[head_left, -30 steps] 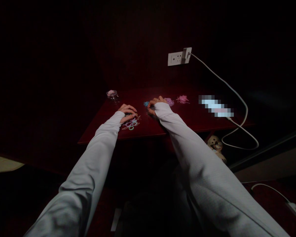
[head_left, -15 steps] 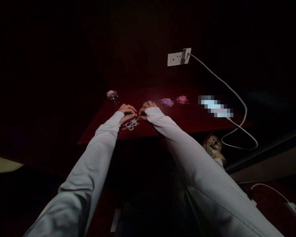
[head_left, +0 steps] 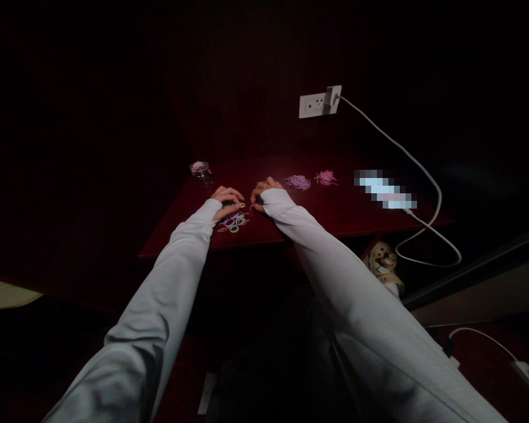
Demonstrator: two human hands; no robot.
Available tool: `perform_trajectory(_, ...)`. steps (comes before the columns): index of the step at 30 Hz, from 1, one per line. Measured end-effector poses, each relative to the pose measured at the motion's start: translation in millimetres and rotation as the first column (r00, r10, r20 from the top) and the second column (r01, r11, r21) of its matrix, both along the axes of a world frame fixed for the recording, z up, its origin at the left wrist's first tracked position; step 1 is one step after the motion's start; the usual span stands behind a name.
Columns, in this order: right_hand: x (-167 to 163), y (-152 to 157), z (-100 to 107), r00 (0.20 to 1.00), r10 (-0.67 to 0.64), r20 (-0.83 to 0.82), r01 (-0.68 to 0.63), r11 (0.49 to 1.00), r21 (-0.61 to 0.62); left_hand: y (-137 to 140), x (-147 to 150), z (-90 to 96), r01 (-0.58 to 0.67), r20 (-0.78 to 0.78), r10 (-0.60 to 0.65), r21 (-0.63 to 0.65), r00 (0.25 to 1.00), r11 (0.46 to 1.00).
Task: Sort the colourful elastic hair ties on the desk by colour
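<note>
My left hand rests over the left part of a small heap of coloured hair ties, its thumb and fingers closed together. A small yellow hair tie shows at those fingertips. Just to the right, my right hand hovers low over the dark red table with its fingers curled inward. Something tiny is at its thumb and fingertip, too small to name. The heap holds purple, white and green rings. Part of it lies hidden under my left hand.
A purple pile and a pink pile of thin bands lie right of my hands. A clear jar stands back left. A blurred-out device with a white cable lies right, below a wall socket.
My right hand has shifted slightly up and to the right, away from my left fingertips. The blue bits seen by its fingers are now covered. My left hand stays almost still.
</note>
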State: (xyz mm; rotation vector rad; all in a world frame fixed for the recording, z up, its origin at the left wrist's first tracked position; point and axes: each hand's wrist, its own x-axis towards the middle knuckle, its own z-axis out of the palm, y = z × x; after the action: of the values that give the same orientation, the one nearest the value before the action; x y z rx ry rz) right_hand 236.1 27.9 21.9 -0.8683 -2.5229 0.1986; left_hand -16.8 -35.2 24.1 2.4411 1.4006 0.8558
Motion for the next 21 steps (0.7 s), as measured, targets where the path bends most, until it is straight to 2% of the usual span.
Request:
perform_trajectory(5, 10.1, 1.4, 10.7, 0.995, -0.102, -0.016, 0.103, 0.995, 0.02, 1.4, -1.2, -3.2, 0.01, 0.014, -0.01, 0.017, 1.0, 1.0)
perform_trajectory(10, 25.5, 7.3, 12.6, 0.977, -0.212, 0.001, 0.212, 0.976, 0.045, 1.7, -3.1, -5.4, -0.007, 0.019, 0.007, 0.008, 1.0, 1.0)
perform_trajectory(15, 35.5, 7.9, 10.5, 0.978, -0.202, 0.06, 0.198, 0.978, 0.071, 2.6, -5.6, -7.3, 0.001, 0.031, -0.001, 0.013, 1.0, 1.0)
perform_trajectory(21, 31.2, 3.6, 14.4, 0.983, -0.17, 0.064, 0.165, 0.984, 0.067, 3.4, -6.7, -7.0, 0.015, 0.019, -0.015, 0.011, 1.0, 1.0)
